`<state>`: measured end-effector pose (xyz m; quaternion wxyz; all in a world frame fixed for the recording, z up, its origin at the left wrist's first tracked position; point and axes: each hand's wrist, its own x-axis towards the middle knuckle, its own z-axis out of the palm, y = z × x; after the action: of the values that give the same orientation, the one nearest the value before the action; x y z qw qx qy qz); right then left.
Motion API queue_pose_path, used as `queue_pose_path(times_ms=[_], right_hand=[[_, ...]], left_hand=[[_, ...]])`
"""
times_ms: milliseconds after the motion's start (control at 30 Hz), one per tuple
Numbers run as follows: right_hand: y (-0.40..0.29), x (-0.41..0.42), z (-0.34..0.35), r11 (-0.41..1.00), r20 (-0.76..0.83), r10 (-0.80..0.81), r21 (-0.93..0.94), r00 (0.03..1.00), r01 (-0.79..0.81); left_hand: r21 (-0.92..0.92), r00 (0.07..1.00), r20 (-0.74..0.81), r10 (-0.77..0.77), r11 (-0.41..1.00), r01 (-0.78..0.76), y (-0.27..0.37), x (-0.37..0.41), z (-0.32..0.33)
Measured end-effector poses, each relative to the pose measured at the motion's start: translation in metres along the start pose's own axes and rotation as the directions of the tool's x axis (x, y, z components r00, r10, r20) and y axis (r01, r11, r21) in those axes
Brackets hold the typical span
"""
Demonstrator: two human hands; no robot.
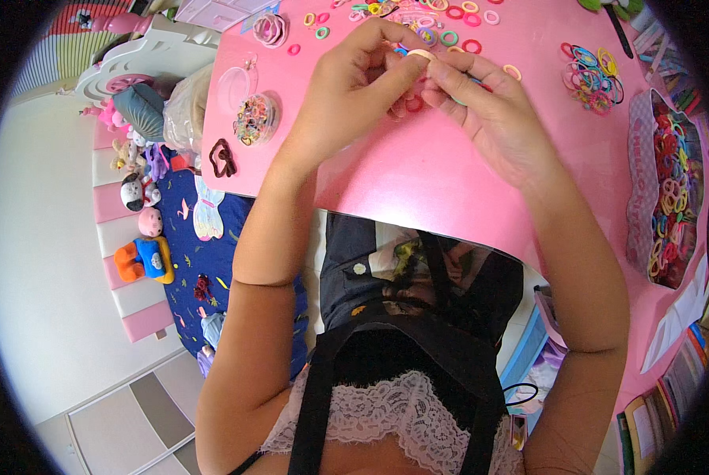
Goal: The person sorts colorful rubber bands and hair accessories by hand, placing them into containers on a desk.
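Near the top middle, above a pink table, my left hand [360, 89] and my right hand [479, 101] meet at their fingertips. Between them they pinch a pale yellow hair tie [420, 54]. Beyond and beneath the fingers lie many small coloured hair ties, among them a red one [471, 46] and a green one [448, 38]. My fingers partly hide several more, one of them red [414, 104]. A round clear tub [256, 120] of small elastics stands left of my left hand, with a dark brown hair tie [222, 158] below it.
A clear lid [233, 89] and a pink fabric flower [270, 30] lie at the table's left. To the right are a pile of hair ties [593, 77] and an open pouch [640, 178] full of hair ties. Books [657, 421] stand at lower right; plush toys [144, 261] lie at left.
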<state>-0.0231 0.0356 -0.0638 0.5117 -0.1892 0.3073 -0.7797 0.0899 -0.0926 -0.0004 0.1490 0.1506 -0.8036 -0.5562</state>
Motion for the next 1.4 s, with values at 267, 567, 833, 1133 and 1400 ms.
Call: queue_pose_path(times_ms=[267,567,833,1133,1400], right_hand=[[-0.005,0.005,-0.006,0.939,-0.087,0.006,0.343,0.996,0.024],[-0.007,0.002,0.001,0.984,-0.121,-0.021,0.172,0.992,0.042],[-0.006,0.005,-0.004,0.945,-0.089,0.043,0.327,0.995,-0.011],[-0.007,0.007,-0.004,0.922,-0.066,0.051,0.386,0.997,-0.022],[-0.010,0.006,0.001,0.913,-0.116,0.037,0.407,0.993,0.013]], left_hand=[[0.453,0.994,0.094,0.063,0.886,-0.099,-0.019,-0.016,-0.014],[0.459,0.992,0.120,-0.039,0.888,-0.021,-0.014,-0.017,-0.004],[0.625,0.972,0.233,-0.012,0.768,-0.140,-0.007,-0.008,-0.007],[0.370,0.987,0.149,0.062,0.922,-0.113,0.001,0.013,-0.021],[0.420,0.987,0.151,0.054,0.901,-0.114,-0.003,0.006,-0.021]])
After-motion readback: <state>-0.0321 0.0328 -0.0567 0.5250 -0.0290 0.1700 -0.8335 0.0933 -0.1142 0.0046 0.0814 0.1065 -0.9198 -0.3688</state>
